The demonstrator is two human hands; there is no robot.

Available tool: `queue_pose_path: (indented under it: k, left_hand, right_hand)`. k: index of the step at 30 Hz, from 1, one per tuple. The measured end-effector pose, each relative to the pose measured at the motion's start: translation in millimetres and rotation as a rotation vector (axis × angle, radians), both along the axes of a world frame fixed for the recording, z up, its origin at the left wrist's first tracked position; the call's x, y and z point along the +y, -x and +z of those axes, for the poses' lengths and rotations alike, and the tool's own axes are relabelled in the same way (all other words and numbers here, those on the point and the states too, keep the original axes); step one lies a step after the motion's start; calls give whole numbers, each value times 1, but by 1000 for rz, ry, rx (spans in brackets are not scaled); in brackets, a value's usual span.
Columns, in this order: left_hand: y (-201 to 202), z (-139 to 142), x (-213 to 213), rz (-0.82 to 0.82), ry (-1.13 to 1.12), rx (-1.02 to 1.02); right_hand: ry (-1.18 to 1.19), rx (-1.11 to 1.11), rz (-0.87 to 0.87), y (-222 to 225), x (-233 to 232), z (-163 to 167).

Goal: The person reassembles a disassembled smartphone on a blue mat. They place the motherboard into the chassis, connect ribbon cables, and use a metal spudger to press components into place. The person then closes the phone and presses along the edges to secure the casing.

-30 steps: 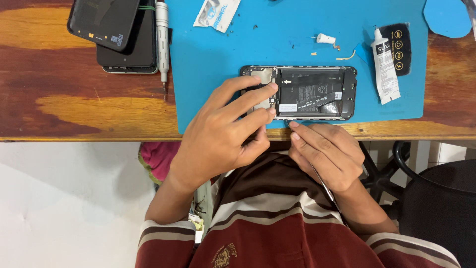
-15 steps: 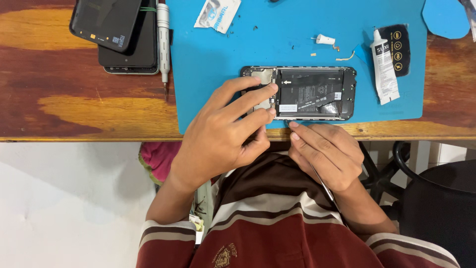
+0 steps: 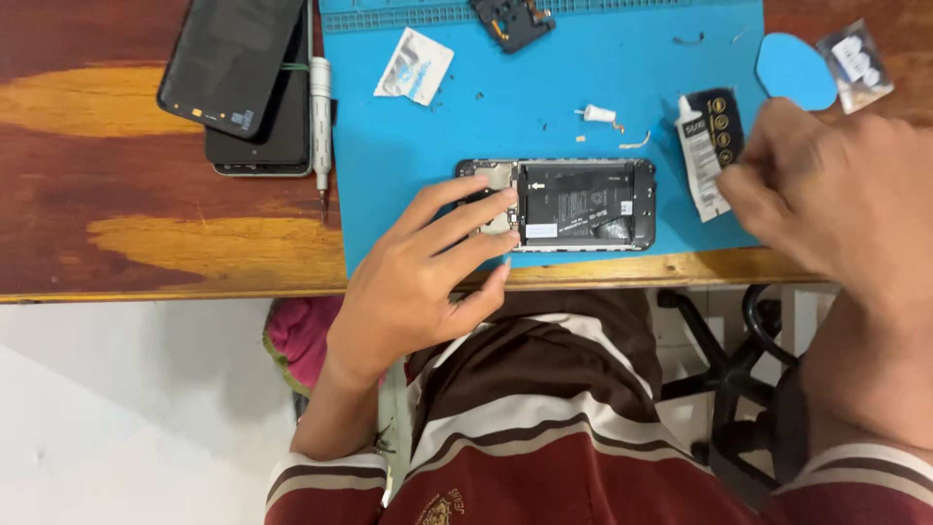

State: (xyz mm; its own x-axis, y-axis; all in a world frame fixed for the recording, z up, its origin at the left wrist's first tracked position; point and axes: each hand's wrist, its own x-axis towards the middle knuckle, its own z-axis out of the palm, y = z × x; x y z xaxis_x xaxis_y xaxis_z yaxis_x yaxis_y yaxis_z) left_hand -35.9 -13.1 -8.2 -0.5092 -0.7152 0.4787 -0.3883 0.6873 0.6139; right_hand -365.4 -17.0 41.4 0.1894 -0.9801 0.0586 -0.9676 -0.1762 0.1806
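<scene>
R hand left phone, now by glue tube.

The counter was worn varnished wood, dark with bare yellow patches. On it lay a smooth matt blue mat, seemingly rubbery. The opened phone showed a matt black battery inside a metal-looking frame. Two phone panels were glossy black. The shirt was striped cloth.

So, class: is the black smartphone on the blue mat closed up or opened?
Opened: the black smartphone lies with no back cover, battery and internals exposed, the left hand touching it.
</scene>
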Motion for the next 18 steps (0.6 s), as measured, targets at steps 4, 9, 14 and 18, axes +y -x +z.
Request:
queue_pose_path:
  k: [4, 9, 14, 18]
  left_hand:
    - [0, -1, 1, 59, 28, 41]
    - [2, -5, 3, 248, 31, 67]
    - [3, -7, 3, 288, 23, 28]
    - [3, -4, 0, 303, -13, 8]
  right_hand:
    - [-20, 250, 62, -7, -30, 5]
    - [60, 214, -7, -17, -15, 15]
    - [114, -221, 366, -47, -3, 6]
    - [-5, -375, 589, -57, -10, -4]
